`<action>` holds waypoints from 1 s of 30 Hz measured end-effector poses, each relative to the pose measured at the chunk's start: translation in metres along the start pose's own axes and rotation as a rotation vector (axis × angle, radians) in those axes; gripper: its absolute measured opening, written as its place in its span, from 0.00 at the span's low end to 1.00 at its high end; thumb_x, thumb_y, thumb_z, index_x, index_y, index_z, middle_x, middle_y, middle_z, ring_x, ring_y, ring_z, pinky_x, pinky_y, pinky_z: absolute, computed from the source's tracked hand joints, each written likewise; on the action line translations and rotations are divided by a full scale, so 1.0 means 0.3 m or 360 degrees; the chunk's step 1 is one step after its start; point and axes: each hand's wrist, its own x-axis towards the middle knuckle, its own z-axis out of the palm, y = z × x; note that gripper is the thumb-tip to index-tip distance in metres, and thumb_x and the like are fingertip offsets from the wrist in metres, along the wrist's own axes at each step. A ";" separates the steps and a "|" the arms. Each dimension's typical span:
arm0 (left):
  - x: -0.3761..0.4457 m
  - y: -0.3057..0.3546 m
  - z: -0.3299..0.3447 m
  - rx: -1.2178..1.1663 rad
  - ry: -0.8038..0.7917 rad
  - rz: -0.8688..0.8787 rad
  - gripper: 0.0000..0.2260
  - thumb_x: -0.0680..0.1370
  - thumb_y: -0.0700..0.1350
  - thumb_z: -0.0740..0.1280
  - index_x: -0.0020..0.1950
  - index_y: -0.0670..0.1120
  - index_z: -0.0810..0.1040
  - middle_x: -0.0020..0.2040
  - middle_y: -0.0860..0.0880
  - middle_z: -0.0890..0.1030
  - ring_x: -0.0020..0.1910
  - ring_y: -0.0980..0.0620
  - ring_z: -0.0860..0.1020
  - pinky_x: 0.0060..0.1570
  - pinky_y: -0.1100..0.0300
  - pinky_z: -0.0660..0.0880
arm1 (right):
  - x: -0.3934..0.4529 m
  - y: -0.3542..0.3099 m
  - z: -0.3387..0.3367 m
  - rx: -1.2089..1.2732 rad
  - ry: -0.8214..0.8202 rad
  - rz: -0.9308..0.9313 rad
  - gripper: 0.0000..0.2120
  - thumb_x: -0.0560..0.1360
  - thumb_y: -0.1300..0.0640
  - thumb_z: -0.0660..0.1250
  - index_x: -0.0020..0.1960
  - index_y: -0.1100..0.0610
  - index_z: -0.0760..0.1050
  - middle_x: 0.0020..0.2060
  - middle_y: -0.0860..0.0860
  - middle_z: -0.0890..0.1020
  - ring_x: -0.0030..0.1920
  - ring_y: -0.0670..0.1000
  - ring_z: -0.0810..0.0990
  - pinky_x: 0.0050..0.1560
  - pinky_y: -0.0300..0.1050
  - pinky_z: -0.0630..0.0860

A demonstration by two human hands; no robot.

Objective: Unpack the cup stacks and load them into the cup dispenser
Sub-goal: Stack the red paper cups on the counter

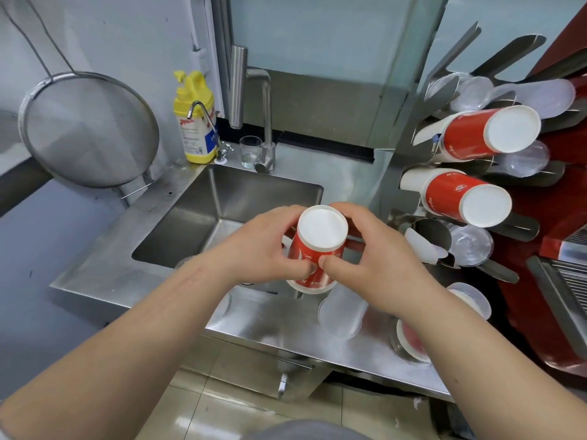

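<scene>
Both hands, left hand (260, 246) and right hand (378, 258), grip a red paper cup stack (317, 246), white base up, above the counter (286, 325) near the sink (228, 211), left of the cup dispenser (409, 134).

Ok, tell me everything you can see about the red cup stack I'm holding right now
The red cup stack looks like paper: red walls with white lettering, too blurred to read, and a white bottom with a raised rim. It is held upside down, bottom toward the camera, leaning slightly. A white rim shows at its lower end. The left hand and right hand grip it from either side, thumbs meeting on the near wall. It hangs above the steel counter, just in front of the sink.
</scene>
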 end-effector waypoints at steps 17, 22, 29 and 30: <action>-0.133 -0.216 0.158 -0.0009 -0.0038 -0.0274 0.26 0.63 0.51 0.73 0.60 0.62 0.72 0.53 0.62 0.77 0.53 0.64 0.75 0.50 0.71 0.69 | -0.016 0.137 0.257 -0.0179 -0.0286 0.0135 0.29 0.69 0.58 0.70 0.67 0.44 0.67 0.60 0.46 0.76 0.58 0.44 0.71 0.55 0.33 0.65; -0.169 -0.273 0.193 0.0005 -0.0025 -0.0348 0.25 0.65 0.50 0.76 0.56 0.64 0.68 0.50 0.66 0.74 0.52 0.68 0.73 0.48 0.72 0.67 | -0.014 0.152 0.317 -0.0188 -0.0362 0.0136 0.26 0.69 0.57 0.69 0.64 0.45 0.68 0.59 0.46 0.75 0.58 0.45 0.71 0.53 0.32 0.66; -0.200 -0.333 0.238 -0.0054 -0.0042 -0.0428 0.30 0.64 0.54 0.74 0.65 0.58 0.70 0.57 0.59 0.75 0.56 0.60 0.74 0.54 0.62 0.74 | -0.028 0.154 0.345 -0.0206 -0.0415 0.0129 0.29 0.71 0.61 0.68 0.70 0.50 0.66 0.64 0.48 0.73 0.64 0.46 0.68 0.54 0.27 0.59; -0.203 -0.336 0.240 -0.0064 -0.0042 -0.0434 0.31 0.64 0.54 0.74 0.66 0.58 0.70 0.57 0.59 0.74 0.56 0.60 0.74 0.54 0.62 0.75 | -0.029 0.153 0.345 -0.0214 -0.0424 0.0130 0.29 0.71 0.62 0.68 0.70 0.50 0.66 0.65 0.48 0.73 0.65 0.46 0.68 0.55 0.27 0.58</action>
